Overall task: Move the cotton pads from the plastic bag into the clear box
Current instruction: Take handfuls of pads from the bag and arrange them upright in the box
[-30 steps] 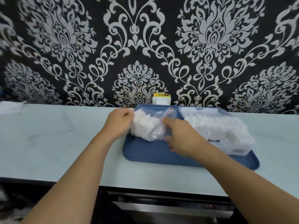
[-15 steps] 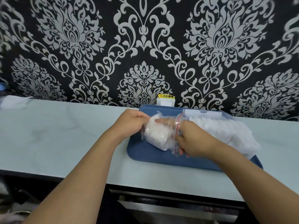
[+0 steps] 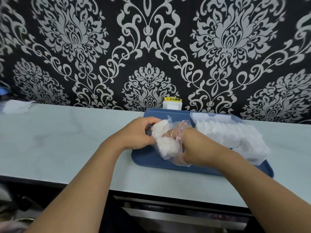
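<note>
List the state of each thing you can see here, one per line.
plastic bag: open, right hand inside
cotton pads: still bagged
clear box: lid open, full of pads
left hand: grips bag end
right hand: fingers in bag
blue tray: on counter, holds bag and box

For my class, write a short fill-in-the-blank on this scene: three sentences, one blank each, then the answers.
1. The left hand grips the plastic ____ of cotton pads.
2. The right hand has its fingers reaching ____ the bag's mouth.
3. The clear box sits on a ____ tray.

Answers: bag; inside; blue
</note>
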